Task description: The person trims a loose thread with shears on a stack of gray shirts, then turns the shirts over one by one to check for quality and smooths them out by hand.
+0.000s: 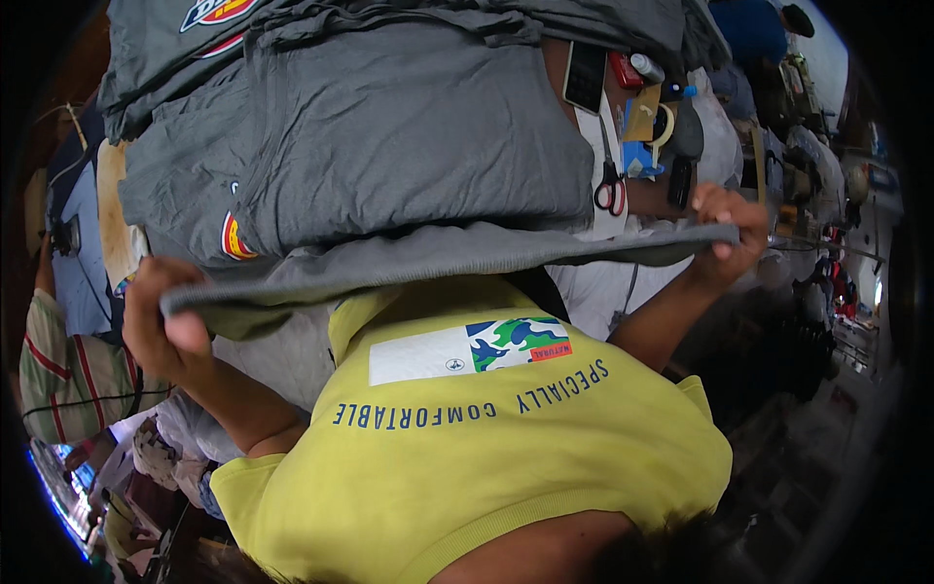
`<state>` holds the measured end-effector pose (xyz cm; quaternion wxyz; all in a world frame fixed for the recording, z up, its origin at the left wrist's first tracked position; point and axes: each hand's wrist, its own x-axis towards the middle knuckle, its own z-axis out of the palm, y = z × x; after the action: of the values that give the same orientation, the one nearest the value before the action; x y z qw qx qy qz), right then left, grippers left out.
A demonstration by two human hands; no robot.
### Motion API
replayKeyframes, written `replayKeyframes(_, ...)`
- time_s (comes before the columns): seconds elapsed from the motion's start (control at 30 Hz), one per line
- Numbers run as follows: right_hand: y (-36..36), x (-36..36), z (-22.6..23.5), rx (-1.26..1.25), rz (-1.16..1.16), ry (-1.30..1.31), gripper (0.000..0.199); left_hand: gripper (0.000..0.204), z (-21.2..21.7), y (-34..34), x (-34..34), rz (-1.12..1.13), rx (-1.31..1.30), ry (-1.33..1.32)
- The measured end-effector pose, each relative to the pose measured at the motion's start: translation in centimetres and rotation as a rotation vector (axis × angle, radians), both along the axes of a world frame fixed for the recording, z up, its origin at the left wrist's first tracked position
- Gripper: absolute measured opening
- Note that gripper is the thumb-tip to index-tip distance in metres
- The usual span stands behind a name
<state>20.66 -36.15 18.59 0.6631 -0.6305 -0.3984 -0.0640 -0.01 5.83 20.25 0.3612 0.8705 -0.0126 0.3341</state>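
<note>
A grey knit shirt [438, 255] is stretched sideways in front of my body, its ribbed edge pulled nearly straight between both hands. My left hand [165, 316] is closed on one end of that edge, thumb toward me. At the other end, my right hand [732, 229] pinches the edge, a little higher in the picture. Just beyond lies a spread grey garment [438, 136] with a colourful print near its left side. Whether it is one piece with the edge I hold cannot be told.
More grey garments [389, 15] are heaped at the far side. To the right on the table lie a phone [586, 76], scissors [610, 183] with red-and-black handles, a tape roll [664, 127] and small items. Another person in a striped shirt [73, 375] is at the left.
</note>
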Motion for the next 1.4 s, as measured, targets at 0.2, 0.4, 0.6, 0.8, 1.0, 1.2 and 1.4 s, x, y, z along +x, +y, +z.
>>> replayKeyframes(0.2, -1.8, -2.3, 0.9, -0.362, -0.294, -0.003, 0.029, 0.055, 0.6, 0.5, -2.8, 0.127, 0.357, 0.011)
replayKeyframes(0.4, -0.4, 1.9, 3.4, -0.686, -0.177, 0.029, 0.022, 0.032, 1.5, 3.9, 1.7, 0.081, 0.376, 0.106)
replayKeyframes(0.6, 11.5, 17.7, -13.5, -0.841, -0.233, -0.100, 0.042, 0.042, -12.2, 9.5, 19.5, 0.035, 0.424, 0.583)
replayKeyframes(0.8, 13.9, 18.9, -20.5, -1.077, -0.454, -0.138, 0.046, 0.044, -20.8, 9.9, 24.0, 0.101, 0.663, 0.752)
replayKeyframes(1.0, 14.8, 16.6, -21.0, -1.031, -0.647, -0.422, 0.036, 0.031, -20.2, 7.8, 22.6, 0.213, 0.875, 0.302)
replayKeyframes(1.2, 17.1, 2.7, -19.4, -0.757, -0.056, -0.320, 0.045, 0.031, -20.0, -6.7, 14.0, -0.223, 0.435, 0.263)
replayKeyframes(1.4, 13.6, -1.0, -22.1, -1.204, -0.034, -0.401, 0.058, 0.049, -23.0, -7.6, 9.5, -0.212, 0.598, 0.542)
